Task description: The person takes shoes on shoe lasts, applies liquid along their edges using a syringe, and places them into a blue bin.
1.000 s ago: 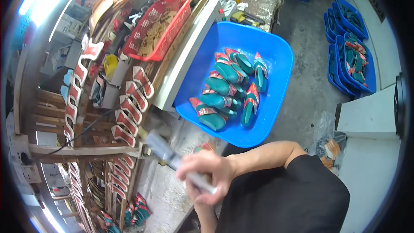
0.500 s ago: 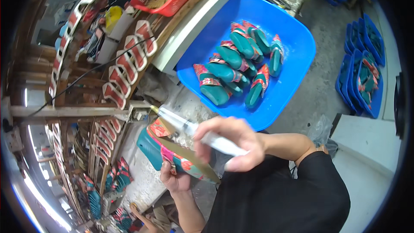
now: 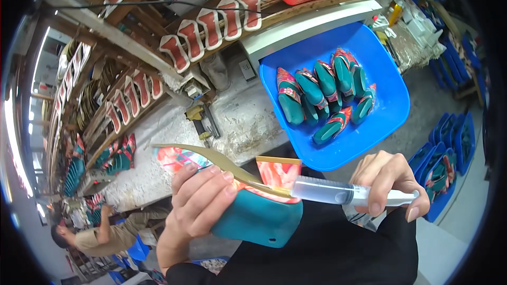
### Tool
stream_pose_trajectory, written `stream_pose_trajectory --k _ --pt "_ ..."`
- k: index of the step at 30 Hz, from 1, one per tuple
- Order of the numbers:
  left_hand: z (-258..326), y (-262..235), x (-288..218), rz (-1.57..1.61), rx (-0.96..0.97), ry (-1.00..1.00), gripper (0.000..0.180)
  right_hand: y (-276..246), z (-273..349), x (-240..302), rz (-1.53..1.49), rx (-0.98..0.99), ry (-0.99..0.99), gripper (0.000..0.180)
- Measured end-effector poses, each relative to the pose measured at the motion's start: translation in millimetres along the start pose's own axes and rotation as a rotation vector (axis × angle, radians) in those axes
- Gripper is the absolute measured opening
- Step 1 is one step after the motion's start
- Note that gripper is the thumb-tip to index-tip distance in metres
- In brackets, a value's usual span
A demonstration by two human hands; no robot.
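So the left hand (image 3: 198,200) has a teal wedge shoe (image 3: 253,216) held up in front of the body, fingers (image 3: 211,192) wrapped over the top and squeezing it around the middle, thumb side hidden underneath. The tan insole (image 3: 211,159) is peeled up and curls away to the left like a tongue. The right hand (image 3: 388,182) pinches a clear syringe (image 3: 338,192) between thumb and curled fingers, nozzle poked into the gap under that insole, just touching the orange lining.

Handling-wise I'd guess the wedge is light and fairly stiff, foam or cork under a smooth cover, so the mid-body hold looks right. The insole is floppy and thin, wouldn't grab it there. The syringe barrel looks slick plastic, best held near the plunger end as it is.

Hard to tell what's in the syringe, or whether any is coming out. The shoe's toe is hidden behind the hand. More teal shoes sit in a blue tub (image 3: 391,111) beyond the dusty surface (image 3: 243,121), and another person (image 3: 100,235) is working at lower left
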State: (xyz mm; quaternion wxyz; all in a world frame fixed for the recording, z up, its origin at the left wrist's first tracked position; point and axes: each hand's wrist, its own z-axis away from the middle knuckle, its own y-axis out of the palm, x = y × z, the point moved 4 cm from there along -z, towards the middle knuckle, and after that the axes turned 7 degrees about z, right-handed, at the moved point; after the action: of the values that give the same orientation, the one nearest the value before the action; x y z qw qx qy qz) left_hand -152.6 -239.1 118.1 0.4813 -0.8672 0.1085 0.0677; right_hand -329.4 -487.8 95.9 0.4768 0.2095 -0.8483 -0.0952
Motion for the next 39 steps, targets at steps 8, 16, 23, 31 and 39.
stream_pose_trajectory --k 8,16,23,31,39 --pt "-4 -20 -18 -0.254 0.097 0.108 0.023 8 -1 -2 0.023 0.087 0.128 0.056" --pt "2 -26 -21 -0.320 0.169 0.120 0.026 8 -8 -6 0.027 0.149 0.245 0.056" --pt "11 -30 -17 -0.341 0.193 0.113 0.027 9 -10 -9 0.020 0.146 0.251 0.056" --pt "33 -30 3 -0.224 0.105 -0.009 0.024 1 0 -15 -0.053 0.096 0.276 0.053" --pt "55 -14 8 0.038 -0.072 -0.159 0.031 8 1 -14 -0.091 0.101 0.220 0.053"
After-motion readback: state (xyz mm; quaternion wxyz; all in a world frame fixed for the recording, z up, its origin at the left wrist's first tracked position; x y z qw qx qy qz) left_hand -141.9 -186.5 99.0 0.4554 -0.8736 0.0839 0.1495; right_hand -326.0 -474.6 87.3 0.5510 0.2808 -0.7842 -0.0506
